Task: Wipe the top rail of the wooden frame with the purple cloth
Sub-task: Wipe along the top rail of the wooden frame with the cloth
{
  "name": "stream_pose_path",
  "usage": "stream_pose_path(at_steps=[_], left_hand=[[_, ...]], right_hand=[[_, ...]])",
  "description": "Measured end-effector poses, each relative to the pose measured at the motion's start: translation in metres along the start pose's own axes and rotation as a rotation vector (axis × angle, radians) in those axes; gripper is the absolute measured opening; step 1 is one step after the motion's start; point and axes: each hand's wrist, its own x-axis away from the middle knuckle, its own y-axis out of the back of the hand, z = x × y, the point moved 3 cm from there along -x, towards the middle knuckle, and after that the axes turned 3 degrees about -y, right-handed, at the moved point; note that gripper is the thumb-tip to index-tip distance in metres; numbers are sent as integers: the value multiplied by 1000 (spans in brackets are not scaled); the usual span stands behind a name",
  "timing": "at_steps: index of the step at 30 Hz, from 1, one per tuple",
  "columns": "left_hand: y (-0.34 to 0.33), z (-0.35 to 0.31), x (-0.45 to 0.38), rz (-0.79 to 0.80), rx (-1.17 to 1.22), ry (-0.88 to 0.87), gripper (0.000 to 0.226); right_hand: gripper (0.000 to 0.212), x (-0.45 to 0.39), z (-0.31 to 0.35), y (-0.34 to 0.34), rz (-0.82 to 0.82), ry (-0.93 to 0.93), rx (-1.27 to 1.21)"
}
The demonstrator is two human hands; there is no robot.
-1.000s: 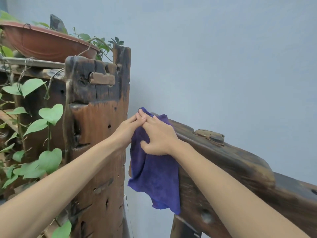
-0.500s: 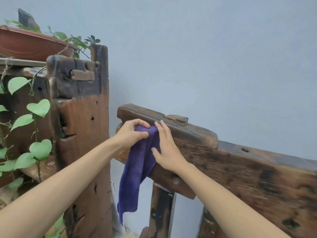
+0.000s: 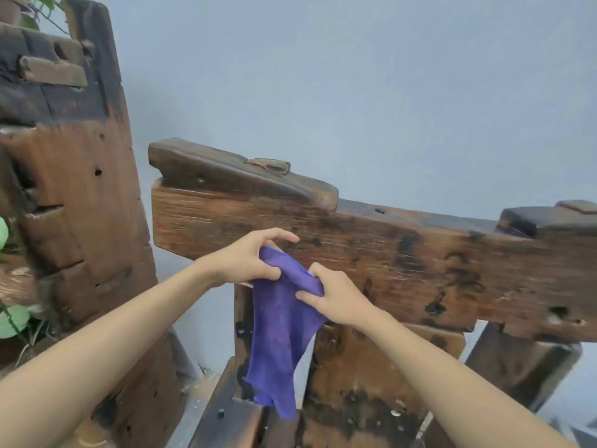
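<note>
Gripping the purple cloth (image 3: pixel 284 324) with curled fingers, the left hand (image 3: pixel 248 261) and right hand (image 3: pixel 336 299) hold it below the wooden frame's top rail (image 3: pixel 239 176).

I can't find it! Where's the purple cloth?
In the head view's lower middle, the purple cloth hangs from both hands, in front of the wooden frame, below its top rail.

Purple cloth (image 3: pixel 284 321), solid violet-blue, slightly darker in folds. Wooden frame's top rail (image 3: pixel 355 244) mid-brown with black scorch-like blotches and dark holes; cap piece (image 3: pixel 226 173) near-black brown. Wooden post (image 3: pixel 74 202) at left reddish-brown below, charred black above. Wall (image 3: pixel 355 76) plain pale grey-blue. Leaves (image 3: pixel 13 318) light green at left edge.
</note>
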Motion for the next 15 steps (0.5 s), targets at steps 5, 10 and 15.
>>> stream_pose_path(at_steps=[5,10,15], left_hand=[[-54,-7,-15,241,-168,42,65],[-96,-30,-23,328,-233,-8,37],[-133,-64,-23,323,-249,-93,13]], right_hand=[[26,59,-47,20,36,-54,-6],[27,106,-73,52,-5,-66,-18],[15,153,-94,89,-147,-140,-25]])
